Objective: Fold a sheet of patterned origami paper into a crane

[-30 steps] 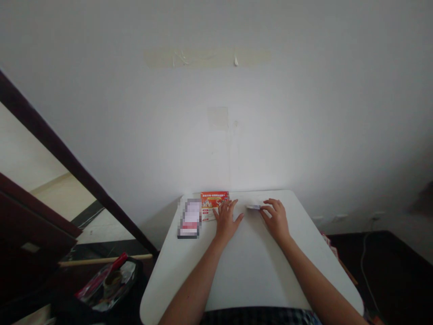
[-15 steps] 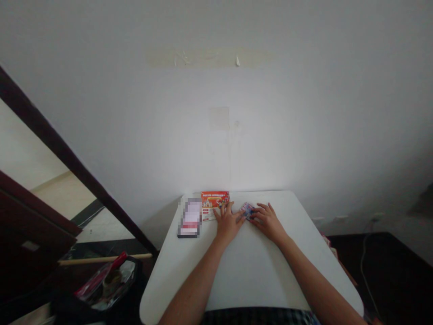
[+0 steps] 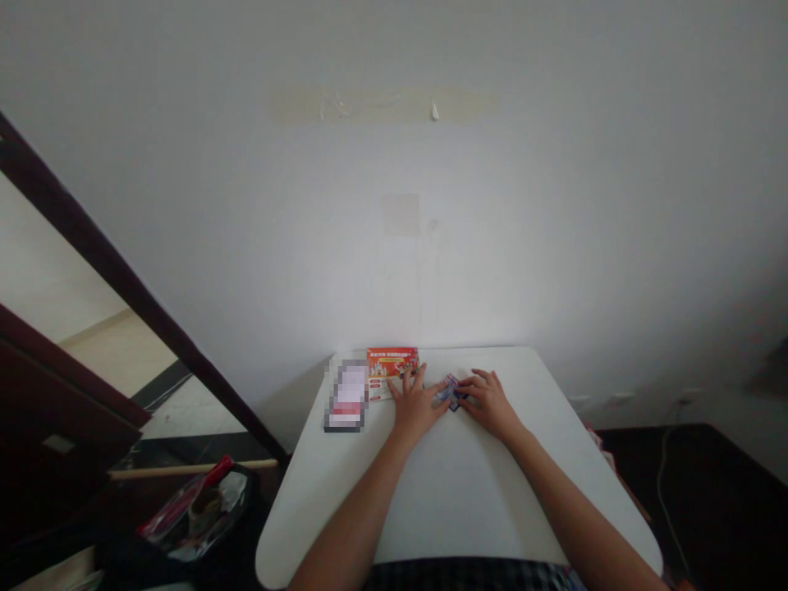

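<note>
A small printed piece of paper (image 3: 451, 382), coloured blue, red and white, lies between my hands on the white table and looks folded. My left hand (image 3: 419, 406) holds its left side with thumb and index finger. The other left fingers are spread over the lower right part of a red and white printed leaflet (image 3: 391, 359). From the right, my right hand (image 3: 491, 404) pinches the paper with its thumb and fingertips, which cover part of it. Left of the leaflet is a phone (image 3: 348, 394) with its screen lit and blurred out.
The white table (image 3: 455, 509) stands against a pale wall (image 3: 554, 205). On the floor at left sits an open bag (image 3: 203, 509) of assorted things, near a wooden stick (image 3: 190, 470). A dark-framed mirror or doorway (image 3: 123, 271) slants at left. A cable (image 3: 662, 476) hangs at right.
The small paper has turned and looks narrower between my fingers, with its lower edge nearer to me. Both hands have shifted only slightly. The leaflet and phone stay put.
</note>
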### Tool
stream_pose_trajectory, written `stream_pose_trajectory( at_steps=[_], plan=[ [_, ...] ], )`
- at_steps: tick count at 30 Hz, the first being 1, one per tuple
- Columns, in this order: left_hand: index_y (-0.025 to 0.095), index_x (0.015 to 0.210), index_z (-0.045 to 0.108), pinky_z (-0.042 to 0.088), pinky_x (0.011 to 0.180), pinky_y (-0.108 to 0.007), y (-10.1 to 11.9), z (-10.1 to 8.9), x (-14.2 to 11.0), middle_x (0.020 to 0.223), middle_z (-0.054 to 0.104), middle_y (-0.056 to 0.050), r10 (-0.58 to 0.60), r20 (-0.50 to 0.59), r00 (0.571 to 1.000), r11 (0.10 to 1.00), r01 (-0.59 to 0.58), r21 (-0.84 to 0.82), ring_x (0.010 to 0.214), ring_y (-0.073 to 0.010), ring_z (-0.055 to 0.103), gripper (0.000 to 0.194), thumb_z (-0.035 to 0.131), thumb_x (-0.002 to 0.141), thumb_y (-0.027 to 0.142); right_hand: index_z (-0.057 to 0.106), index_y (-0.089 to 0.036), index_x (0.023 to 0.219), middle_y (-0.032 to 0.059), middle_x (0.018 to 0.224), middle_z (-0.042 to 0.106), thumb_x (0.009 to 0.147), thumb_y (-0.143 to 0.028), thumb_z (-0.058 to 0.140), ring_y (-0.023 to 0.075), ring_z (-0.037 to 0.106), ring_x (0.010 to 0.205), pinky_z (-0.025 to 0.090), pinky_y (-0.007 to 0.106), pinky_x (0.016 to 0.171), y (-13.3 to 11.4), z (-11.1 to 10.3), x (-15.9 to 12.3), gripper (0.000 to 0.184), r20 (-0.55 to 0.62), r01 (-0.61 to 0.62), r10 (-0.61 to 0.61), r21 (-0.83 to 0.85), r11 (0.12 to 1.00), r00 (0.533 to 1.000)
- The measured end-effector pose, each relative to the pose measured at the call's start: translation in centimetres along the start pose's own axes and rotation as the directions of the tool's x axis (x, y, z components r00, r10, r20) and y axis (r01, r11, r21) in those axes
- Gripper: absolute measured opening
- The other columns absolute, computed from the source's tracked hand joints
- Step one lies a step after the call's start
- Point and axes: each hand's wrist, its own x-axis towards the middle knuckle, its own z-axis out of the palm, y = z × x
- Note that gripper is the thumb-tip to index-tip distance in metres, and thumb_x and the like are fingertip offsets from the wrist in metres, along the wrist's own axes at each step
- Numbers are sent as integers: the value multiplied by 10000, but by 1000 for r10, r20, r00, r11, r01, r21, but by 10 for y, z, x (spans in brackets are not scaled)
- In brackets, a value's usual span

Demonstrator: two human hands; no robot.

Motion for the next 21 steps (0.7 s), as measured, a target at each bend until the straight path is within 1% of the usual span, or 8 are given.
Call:
stream_pose_trajectory(
  at_steps=[4,8,11,15,18,21],
  plan=[
    [531,1197,647,54,1089,-791,-1,0,-1,1558,406,37,14,-23,1000,1000,-14,3,1437,-407,289,390,663,810,574,676,-363,1202,52,1174,694,882,-364,636,327,461,1316,264,704,1116,1,1,0,323,21,-18,18,-7,1000,1000],
    [531,1208,639,52,1107,-771,-2,0,-1,1559,406,58,15,-16,1000,1000,-15,3,1445,-393,277,400,667,811,569,679,-408,1182,31,1194,678,906,-361,602,336,432,1337,268,719,1099,3,0,0,290,41,-22,24,-31,999,999],
    [512,1194,656,54,1108,-768,-2,0,-1,1549,421,45,4,-10,1000,1000,-4,-9,1443,-400,272,399,687,799,558,673,-427,1191,26,1228,657,915,-369,584,327,424,1338,327,665,1090,5,0,-1,295,26,-29,29,-30,999,999],
    [500,1206,659,43,1116,-762,-2,0,-1,1530,442,33,16,-14,1000,999,-16,-37,1433,-421,266,405,693,803,536,672,-402,1207,38,1237,645,906,-367,594,303,451,1303,389,563,1076,6,0,-2,313,-3,-18,18,-9,1000,1000],
    [498,1215,657,23,1120,-767,-1,-1,-1,1536,433,28,28,-14,1000,999,-29,-40,1432,-427,257,413,701,804,509,666,-387,1219,43,1211,656,895,-352,602,289,497,1248,389,549,1070,7,0,-2,332,-1,-10,10,13,1000,1000],
    [517,1219,646,11,1114,-771,-1,-2,-1,1545,421,36,22,1,1000,999,-22,-28,1446,-412,229,415,694,807,516,678,-368,1203,47,1186,671,875,-313,610,280,523,1214,400,539,1057,10,1,-2,339,0,-18,18,56,998,1000]
  ],
)
